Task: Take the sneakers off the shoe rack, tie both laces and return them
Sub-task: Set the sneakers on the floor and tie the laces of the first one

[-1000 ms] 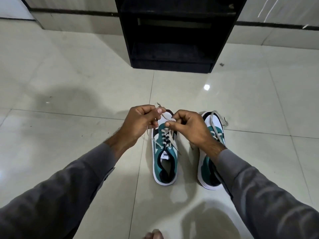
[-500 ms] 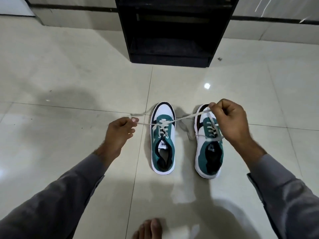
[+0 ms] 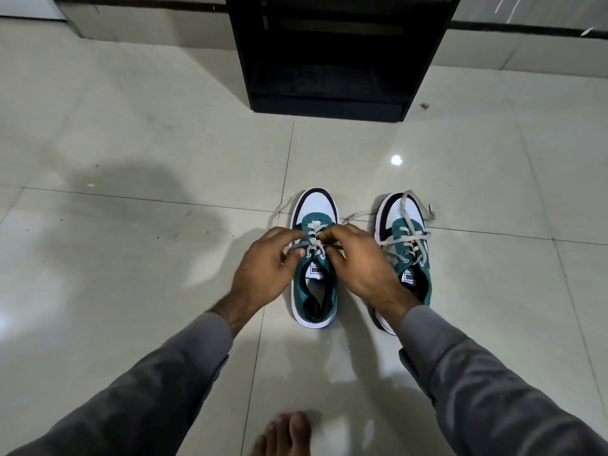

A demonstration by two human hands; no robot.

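There is only one view, from a camera on the person's head. It looks forward and steeply down at the glossy pale tiled floor. The two grey sleeves enter from the bottom corners, and a bare foot shows at the bottom edge, so the camera is close above. The black open shoe rack at the top edge is farther away, cut by the frame.

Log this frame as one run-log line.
stage: tying left sneaker lace | left hand: on lace | right hand: on lace | right sneaker: lace loose | shoe rack: no shoes seen
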